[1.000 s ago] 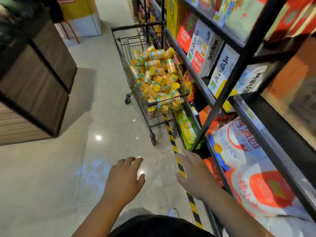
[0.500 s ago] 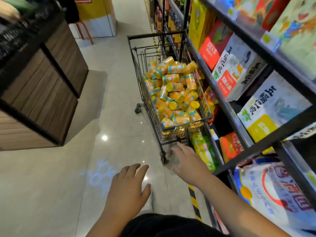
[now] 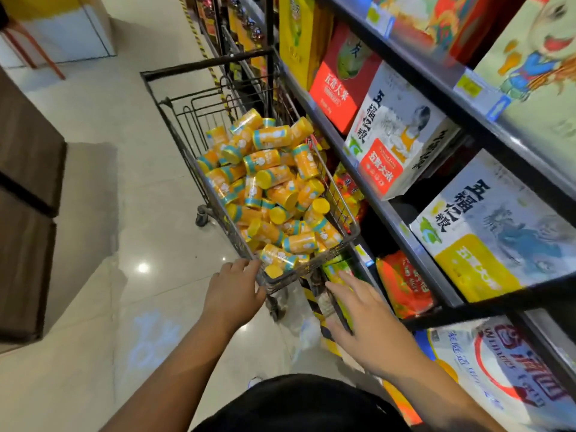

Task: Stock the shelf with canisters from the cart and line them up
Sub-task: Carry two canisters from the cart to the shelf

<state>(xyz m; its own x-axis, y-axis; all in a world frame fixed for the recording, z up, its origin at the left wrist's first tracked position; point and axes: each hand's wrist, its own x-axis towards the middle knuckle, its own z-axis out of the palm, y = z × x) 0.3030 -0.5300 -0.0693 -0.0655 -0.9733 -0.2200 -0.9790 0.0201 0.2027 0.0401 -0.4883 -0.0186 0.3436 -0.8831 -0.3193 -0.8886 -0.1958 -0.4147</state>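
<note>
1. The canisters [image 3: 271, 163] are yellow-orange with teal bands and yellow lids. They lie heaped in the wire basket of the cart [image 3: 202, 63]; their print is too small to read.
2. The cart stands close against the black metal shelf [image 3: 377, 194].
3. On the shelf, a red box [image 3: 339, 76] reads 五常大米. The white box [image 3: 402, 135] beside it shows large characters beginning 五福.
4. The left hand [image 3: 232, 294] reaches to the cart's near left corner with loosely extended fingers and holds nothing. I cannot tell whether it touches the wire.
5. The right hand [image 3: 371, 322] is spread flat and empty, just below the cart's near right corner.
6. The floor [image 3: 109, 213] is glossy pale tile with a lamp glare. Yellow-black hazard tape [image 3: 204, 51] runs along the shelf foot, and a dark wood-panelled counter [image 3: 28, 182] stands to the left.
</note>
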